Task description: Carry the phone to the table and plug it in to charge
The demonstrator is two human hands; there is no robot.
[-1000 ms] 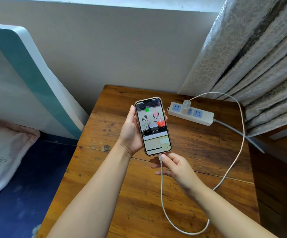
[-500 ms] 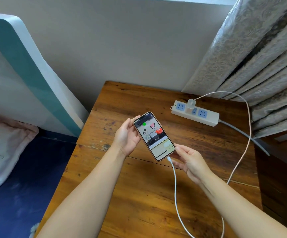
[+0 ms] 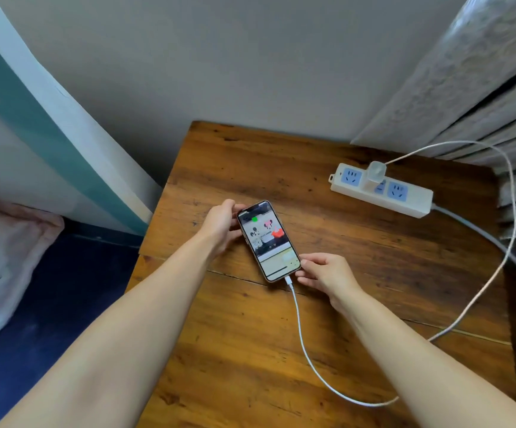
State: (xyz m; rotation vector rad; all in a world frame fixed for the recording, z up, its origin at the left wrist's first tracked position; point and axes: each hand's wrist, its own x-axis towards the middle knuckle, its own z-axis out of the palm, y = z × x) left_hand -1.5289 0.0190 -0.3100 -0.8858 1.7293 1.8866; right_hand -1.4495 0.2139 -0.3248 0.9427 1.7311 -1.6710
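One phone lies screen-up at the centre of the wooden worktop. The left hand grips its top-left edge; the right hand pinches its bottom-right corner. One white cable runs from its lower end, looping toward 3 o'clock to one charger in one power strip at 2 o'clock. Curtain folds hang behind; one pillow lies at 9 o'clock.

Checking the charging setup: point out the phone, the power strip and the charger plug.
phone (image 3: 268,240), head view, middle of its screen.
power strip (image 3: 417,201), head view, its white body.
charger plug (image 3: 373,177), head view, its white housing.
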